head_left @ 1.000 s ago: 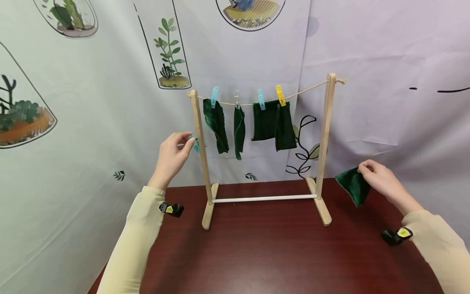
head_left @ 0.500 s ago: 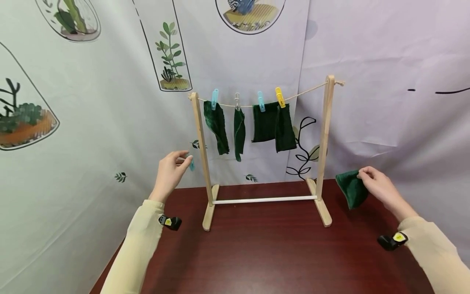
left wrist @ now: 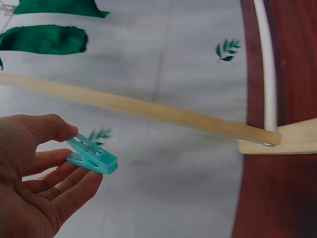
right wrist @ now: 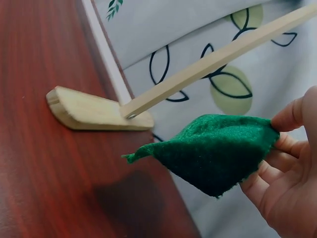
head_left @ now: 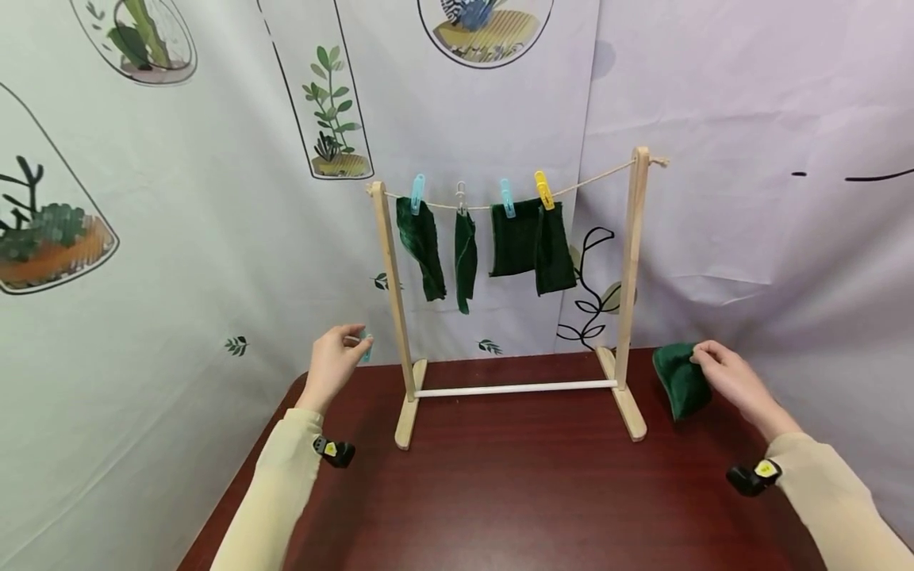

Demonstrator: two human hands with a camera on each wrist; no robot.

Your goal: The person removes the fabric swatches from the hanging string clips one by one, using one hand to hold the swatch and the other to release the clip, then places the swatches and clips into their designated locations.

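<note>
In my left hand, left of the rack, a light blue clothespin is pinched between thumb and fingers. My right hand grips a green cloth by one edge, and the cloth hangs just right of the rack. The wooden drying rack stands between the hands, touching neither. From its string hang green cloths, held by two blue clothespins, a clear clothespin and a yellow clothespin.
The rack's feet stand on a dark red table, joined by a white rod. Close behind the table hangs a pale fabric backdrop printed with plants. A black wrist camera sits on the left sleeve.
My left hand has come down beside the left post, with the clothespin still pinched. The right hand has lowered slightly and shifted a little left with the green cloth.
</note>
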